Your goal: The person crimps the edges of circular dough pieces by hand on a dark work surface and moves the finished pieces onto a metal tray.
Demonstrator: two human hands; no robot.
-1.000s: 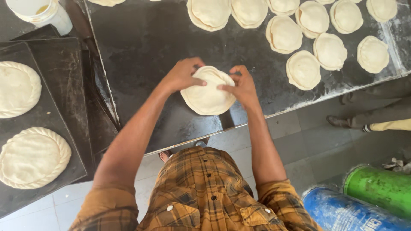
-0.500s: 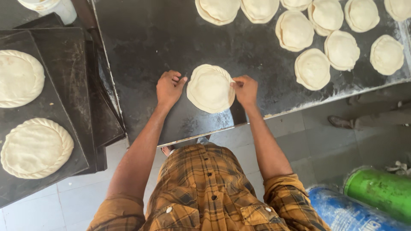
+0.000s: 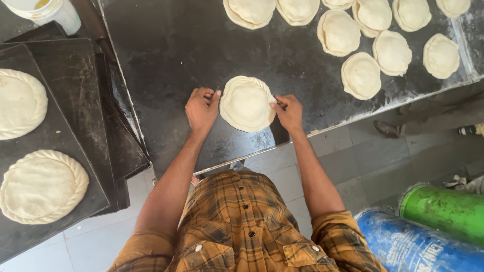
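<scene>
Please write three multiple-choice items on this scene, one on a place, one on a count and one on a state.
1. Where does the dough round between the hands lie?
A. on the dark worktable
B. on the tray at the side
C. on the floor

2. How many crimped dough discs lie on the black trays at the side?
A. four
B. two
C. none

3. How do the hands meet the round?
A. both lifted clear of it
B. one hand pressing flat on its middle
C. left hand and right hand at opposite edges

Answers:
1 A, the round rests on the dark surface near its front edge.
2 B, one crimped disc lies near and another beyond it.
3 C, fingertips touch its rim on each side.
</scene>
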